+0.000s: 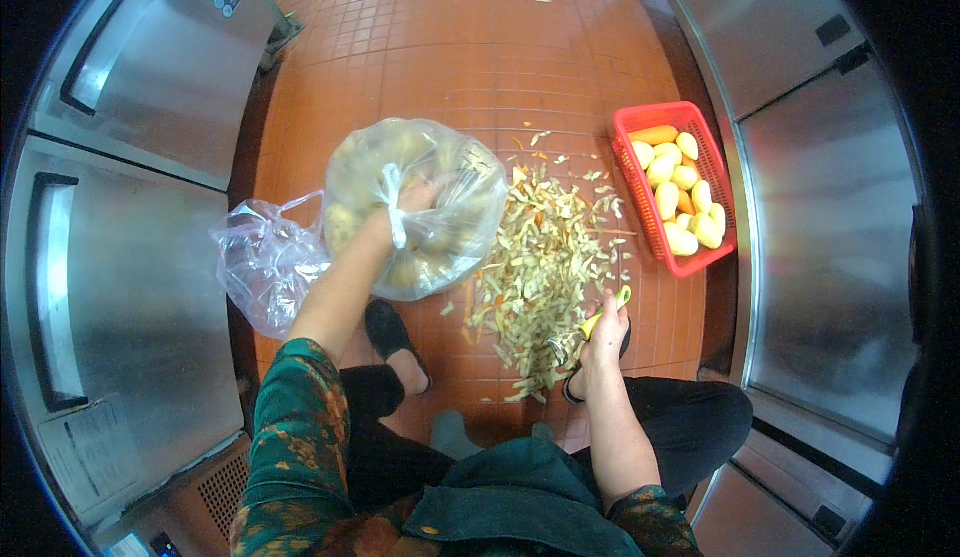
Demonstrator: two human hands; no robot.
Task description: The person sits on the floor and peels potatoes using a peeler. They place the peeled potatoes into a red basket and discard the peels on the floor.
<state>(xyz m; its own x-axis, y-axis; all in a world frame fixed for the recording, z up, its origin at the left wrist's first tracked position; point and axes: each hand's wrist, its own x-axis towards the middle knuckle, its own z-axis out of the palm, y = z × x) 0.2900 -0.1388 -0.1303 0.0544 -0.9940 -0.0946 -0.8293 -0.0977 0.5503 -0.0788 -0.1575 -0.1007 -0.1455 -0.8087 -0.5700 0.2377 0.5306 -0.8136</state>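
My left hand (418, 194) reaches into the mouth of a clear plastic bag (457, 257) that bulges with unpeeled potatoes (343, 223). Its fingers are blurred behind the plastic, so what they touch is not clear. A white tied strip (394, 208) of the bag lies across my wrist. My right hand (606, 330) grips a yellow-green vegetable peeler (592, 323), its blade end pointing down and left. Beneath and beyond the peeler, a long heap of potato and carrot peelings (544, 272) covers the floor between the bag and my right foot.
At the right stands a red plastic basket (670, 263) of peeled potatoes (661, 170) and carrots (654, 134). A crumpled clear bag (270, 272) lies left of the potato bag. Stainless steel cabinets (142, 272) flank the orange tiled floor (450, 46); another cabinet (825, 242) is at right.
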